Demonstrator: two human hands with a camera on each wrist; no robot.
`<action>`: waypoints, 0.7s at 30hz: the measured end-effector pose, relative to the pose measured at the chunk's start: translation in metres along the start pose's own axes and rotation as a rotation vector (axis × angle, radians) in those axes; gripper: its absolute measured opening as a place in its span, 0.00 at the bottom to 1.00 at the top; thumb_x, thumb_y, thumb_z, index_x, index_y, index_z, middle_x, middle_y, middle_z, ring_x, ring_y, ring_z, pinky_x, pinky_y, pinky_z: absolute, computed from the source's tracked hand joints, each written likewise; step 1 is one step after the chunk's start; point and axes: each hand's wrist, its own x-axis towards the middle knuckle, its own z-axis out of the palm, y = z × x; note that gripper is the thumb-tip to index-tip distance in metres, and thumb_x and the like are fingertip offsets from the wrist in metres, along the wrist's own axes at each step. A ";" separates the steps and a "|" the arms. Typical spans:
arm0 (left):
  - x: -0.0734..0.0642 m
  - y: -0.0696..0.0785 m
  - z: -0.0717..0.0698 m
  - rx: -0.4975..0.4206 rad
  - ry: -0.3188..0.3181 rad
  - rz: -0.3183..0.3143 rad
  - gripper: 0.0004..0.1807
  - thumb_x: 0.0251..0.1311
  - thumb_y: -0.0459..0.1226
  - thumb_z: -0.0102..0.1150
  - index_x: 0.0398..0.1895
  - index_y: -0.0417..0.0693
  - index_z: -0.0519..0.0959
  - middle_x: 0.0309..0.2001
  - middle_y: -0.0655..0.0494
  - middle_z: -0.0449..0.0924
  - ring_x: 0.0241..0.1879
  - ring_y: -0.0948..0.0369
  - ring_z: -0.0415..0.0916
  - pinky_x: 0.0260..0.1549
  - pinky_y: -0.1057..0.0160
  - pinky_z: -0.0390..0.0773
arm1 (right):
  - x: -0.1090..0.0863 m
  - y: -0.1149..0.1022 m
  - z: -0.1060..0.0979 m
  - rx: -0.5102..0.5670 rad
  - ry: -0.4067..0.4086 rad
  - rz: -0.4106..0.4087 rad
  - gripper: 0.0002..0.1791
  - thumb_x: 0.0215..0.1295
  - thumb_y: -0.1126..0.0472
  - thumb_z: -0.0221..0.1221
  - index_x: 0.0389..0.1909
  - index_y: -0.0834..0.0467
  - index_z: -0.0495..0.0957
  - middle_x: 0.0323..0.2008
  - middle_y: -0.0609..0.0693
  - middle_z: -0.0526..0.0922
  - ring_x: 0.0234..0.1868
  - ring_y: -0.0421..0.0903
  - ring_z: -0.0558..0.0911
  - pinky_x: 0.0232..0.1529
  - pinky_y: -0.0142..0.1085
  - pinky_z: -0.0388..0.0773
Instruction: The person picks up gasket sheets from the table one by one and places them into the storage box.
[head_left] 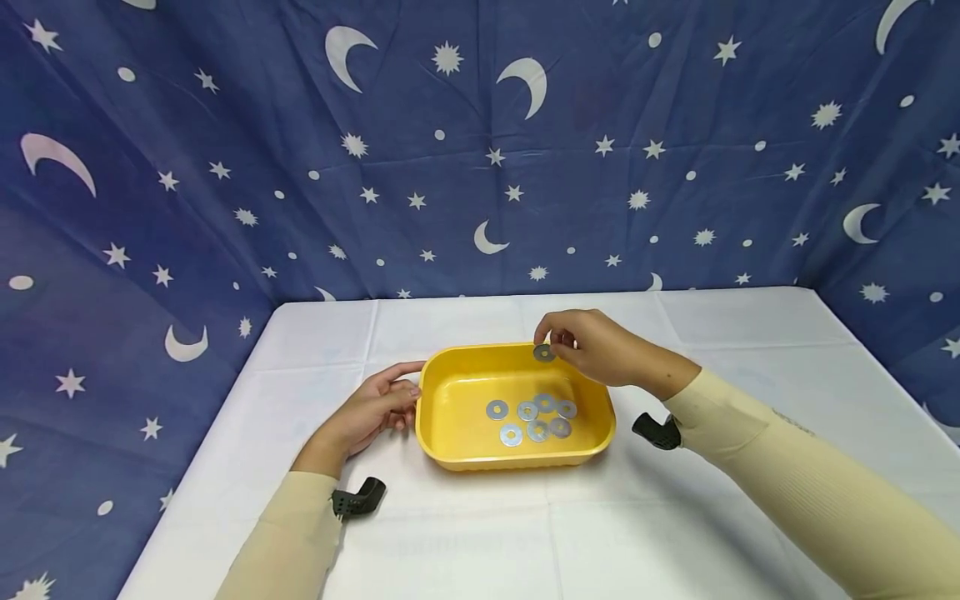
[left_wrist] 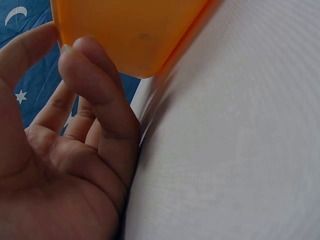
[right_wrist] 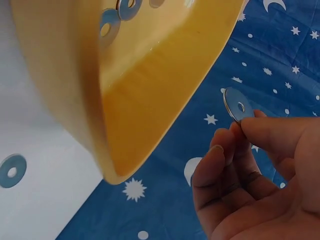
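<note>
A yellow plastic tub [head_left: 457, 367] stands on the white-covered table, with several flat metal washers [head_left: 511, 434] lying on its floor. At its left end is my left hand [head_left: 378, 408], touching the tub's side with loosely bent fingers. Over the far right rim, my right hand [head_left: 592, 343] pinches one washer [right_wrist: 239, 104] by its edge between thumb and fingers. That held washer [head_left: 543, 353] is tilted up in the air above the tub's inside. In the left wrist view, the tub's end wall [left_wrist: 135, 35] meets the index fingertip, and the thumb is close by.
One more washer [right_wrist: 12, 170] lies on the table outside the tub, seen in the right wrist view. A white cloth [head_left: 465, 542] covers the table. Dark blue curtains [head_left: 420, 108] with moons and stars hang behind and to the sides.
</note>
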 end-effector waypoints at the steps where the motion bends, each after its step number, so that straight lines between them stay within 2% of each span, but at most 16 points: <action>1: 0.000 0.000 0.000 0.001 0.002 -0.001 0.32 0.69 0.37 0.58 0.74 0.48 0.62 0.33 0.59 0.79 0.25 0.65 0.75 0.23 0.72 0.78 | 0.001 -0.001 0.000 0.006 -0.010 0.001 0.12 0.68 0.71 0.57 0.45 0.54 0.81 0.32 0.49 0.81 0.33 0.44 0.75 0.35 0.35 0.78; 13: 0.001 -0.002 -0.002 -0.006 -0.008 0.007 0.31 0.69 0.37 0.58 0.74 0.48 0.62 0.34 0.58 0.79 0.25 0.65 0.75 0.22 0.73 0.77 | 0.016 -0.002 0.012 0.032 -0.085 -0.019 0.12 0.67 0.73 0.57 0.45 0.56 0.81 0.35 0.55 0.84 0.30 0.44 0.75 0.35 0.34 0.77; 21: 0.000 0.001 -0.001 -0.005 -0.003 0.001 0.32 0.68 0.38 0.59 0.74 0.48 0.63 0.34 0.58 0.80 0.25 0.65 0.75 0.22 0.72 0.77 | 0.026 -0.003 0.020 -0.006 -0.139 -0.051 0.10 0.67 0.73 0.58 0.44 0.58 0.81 0.31 0.55 0.82 0.28 0.43 0.73 0.35 0.33 0.76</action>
